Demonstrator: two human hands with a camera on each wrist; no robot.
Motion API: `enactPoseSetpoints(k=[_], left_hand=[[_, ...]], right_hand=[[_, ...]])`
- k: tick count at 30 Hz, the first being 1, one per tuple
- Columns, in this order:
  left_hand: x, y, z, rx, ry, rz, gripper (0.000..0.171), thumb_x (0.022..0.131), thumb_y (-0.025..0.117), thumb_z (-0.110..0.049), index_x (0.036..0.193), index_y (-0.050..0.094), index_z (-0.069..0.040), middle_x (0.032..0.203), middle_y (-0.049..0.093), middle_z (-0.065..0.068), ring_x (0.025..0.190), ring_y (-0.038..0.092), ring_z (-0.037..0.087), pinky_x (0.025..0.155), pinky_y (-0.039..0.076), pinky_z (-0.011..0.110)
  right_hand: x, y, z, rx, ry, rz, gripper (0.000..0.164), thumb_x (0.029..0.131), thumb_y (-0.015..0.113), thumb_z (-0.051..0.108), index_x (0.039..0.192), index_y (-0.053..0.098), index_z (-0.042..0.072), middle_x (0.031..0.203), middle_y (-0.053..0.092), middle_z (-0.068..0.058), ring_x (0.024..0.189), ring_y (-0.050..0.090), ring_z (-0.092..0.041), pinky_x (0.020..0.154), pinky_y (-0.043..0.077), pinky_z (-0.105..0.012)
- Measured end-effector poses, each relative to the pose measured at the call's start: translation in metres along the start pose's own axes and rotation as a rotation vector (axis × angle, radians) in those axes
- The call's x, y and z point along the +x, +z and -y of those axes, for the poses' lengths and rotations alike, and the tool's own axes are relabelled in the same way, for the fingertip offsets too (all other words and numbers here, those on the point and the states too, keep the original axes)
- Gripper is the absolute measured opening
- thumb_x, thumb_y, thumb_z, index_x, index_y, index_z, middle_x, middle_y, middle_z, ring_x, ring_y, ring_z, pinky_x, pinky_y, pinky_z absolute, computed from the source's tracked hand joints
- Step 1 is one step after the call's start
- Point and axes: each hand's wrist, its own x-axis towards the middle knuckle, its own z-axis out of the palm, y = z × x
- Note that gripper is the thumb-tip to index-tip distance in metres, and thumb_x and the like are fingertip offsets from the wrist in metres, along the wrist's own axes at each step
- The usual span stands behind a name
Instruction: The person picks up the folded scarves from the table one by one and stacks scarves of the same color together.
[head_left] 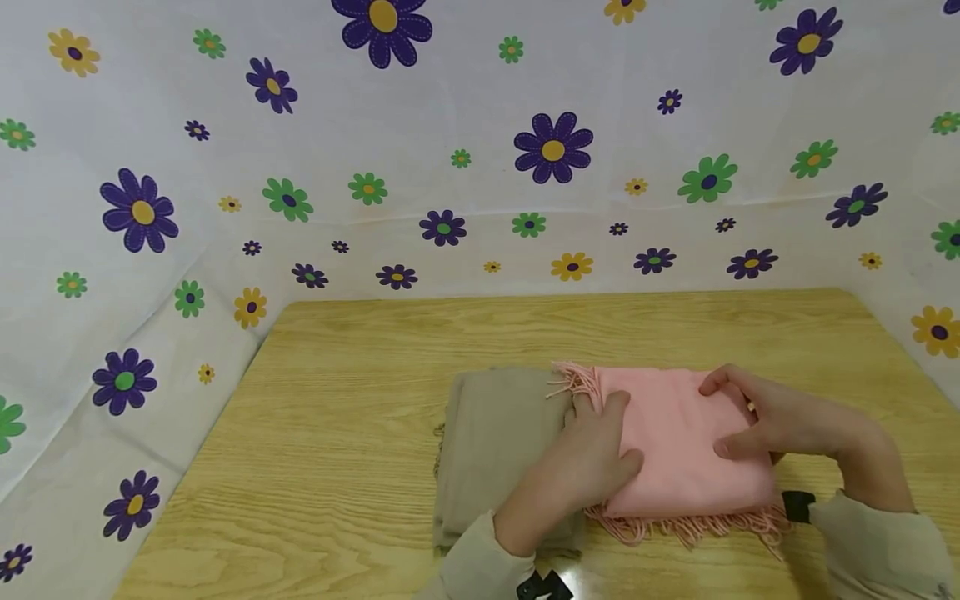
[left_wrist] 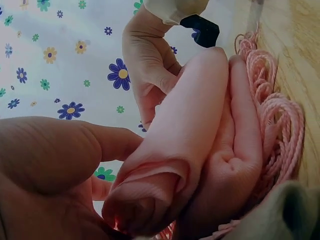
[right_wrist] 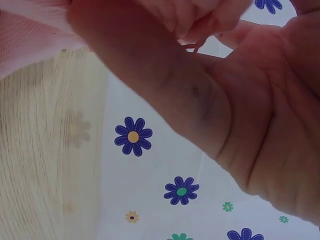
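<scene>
A folded pink scarf (head_left: 675,450) with twisted fringe lies on the right part of the table, in the head view. My left hand (head_left: 592,454) grips its left side, thumb on top and fingers at the edge. On the opposite side my right hand (head_left: 780,421) holds the right edge, with thumb and index finger over the cloth and the other fingers mostly hidden beneath. In the left wrist view the scarf's rolled, layered folds (left_wrist: 180,135) rise between both hands. Left of it, a folded beige scarf (head_left: 498,450) lies flat, partly covered by my left forearm and the pink fringe.
The wooden table (head_left: 300,450) extends left of and behind the two scarves. White cloth (head_left: 465,100) printed with purple, green and yellow flowers hangs along the back and both sides of the table. Pink fringe (head_left: 690,529) spills toward the front.
</scene>
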Motion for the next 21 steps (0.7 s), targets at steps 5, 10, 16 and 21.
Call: enactPoseSetpoints(k=[5,10,16,21], left_hand=[[0.005,0.002,0.003,-0.038,0.0,0.003,0.067,0.092,0.065,-0.029,0.15,0.035,-0.014,0.136,0.038,0.032,0.12,0.047,0.041,0.087,0.051,0.044],[0.013,0.0,0.013,-0.157,-0.018,0.019,0.081,0.092,0.066,-0.035,0.156,0.024,-0.012,0.148,0.028,0.033,0.125,0.049,0.042,0.094,0.049,0.046],[0.023,-0.005,0.03,-0.239,0.005,0.044,0.087,0.091,0.066,-0.039,0.157,0.019,-0.008,0.15,0.026,0.034,0.121,0.054,0.039,0.095,0.049,0.044],[0.029,-0.009,0.034,-0.299,-0.017,0.023,0.087,0.093,0.064,-0.035,0.156,0.016,-0.001,0.152,0.029,0.032,0.136,0.041,0.038,0.106,0.041,0.047]], right_hand=[[-0.001,0.0,0.001,-0.016,0.029,-0.017,0.067,0.086,0.077,0.017,0.136,0.033,0.004,0.112,0.045,-0.02,0.075,0.053,-0.023,0.058,0.05,-0.033],[-0.001,0.001,0.003,-0.013,0.034,-0.017,0.068,0.085,0.077,0.016,0.136,0.033,0.004,0.111,0.045,-0.02,0.07,0.054,-0.022,0.056,0.05,-0.034],[0.0,0.0,0.002,-0.001,0.053,-0.02,0.07,0.085,0.077,0.018,0.137,0.032,0.006,0.116,0.042,-0.023,0.069,0.053,-0.023,0.054,0.05,-0.035],[0.0,-0.001,0.001,0.004,0.053,-0.016,0.07,0.086,0.077,0.02,0.138,0.032,0.007,0.118,0.04,-0.025,0.07,0.053,-0.023,0.054,0.049,-0.035]])
